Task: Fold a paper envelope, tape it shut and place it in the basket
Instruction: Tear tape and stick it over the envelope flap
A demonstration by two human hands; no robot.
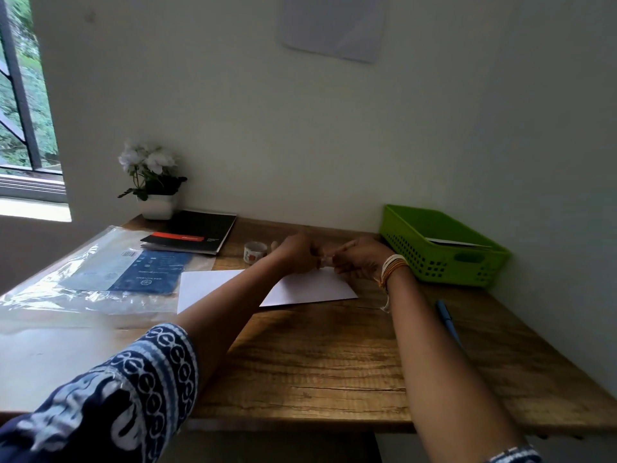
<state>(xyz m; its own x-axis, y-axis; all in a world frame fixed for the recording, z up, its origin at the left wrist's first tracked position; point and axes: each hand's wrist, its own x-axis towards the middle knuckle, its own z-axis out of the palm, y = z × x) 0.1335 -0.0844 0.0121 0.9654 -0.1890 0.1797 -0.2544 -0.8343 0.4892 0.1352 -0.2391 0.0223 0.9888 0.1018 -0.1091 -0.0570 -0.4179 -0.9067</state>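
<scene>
Along the left edge of the bench (300,379) lies a clear plastic sleeve (83,289) with a blue printed sheet inside it. It sits flat and out of your working area, so it looks parked rather than in use. Behind it, at the far left corner, a white pot of flowers (152,182) stands against the wall beside a black notebook (197,233).

Near the far edge, just left of your hands, the roll of tape (255,251) rests within easy reach, which suits the sealing step.

Your left hand (295,253) and right hand (359,259) meet above the white paper envelope (307,287), which lies flat in the middle of the bench. Both sets of fingers are drawn together on something small and pale between them. I judge it to be a strip of tape stretched between the hands, but it is too blurred to be sure. Held there, it would come down straight onto the paper.

A blue pen (449,324) lies near the right edge, well apart from the paper.

At the far right corner the green basket (434,262) sits against the wall, close enough for a short reach. It already holds what looks like white paper lying flat along its bottom.
</scene>
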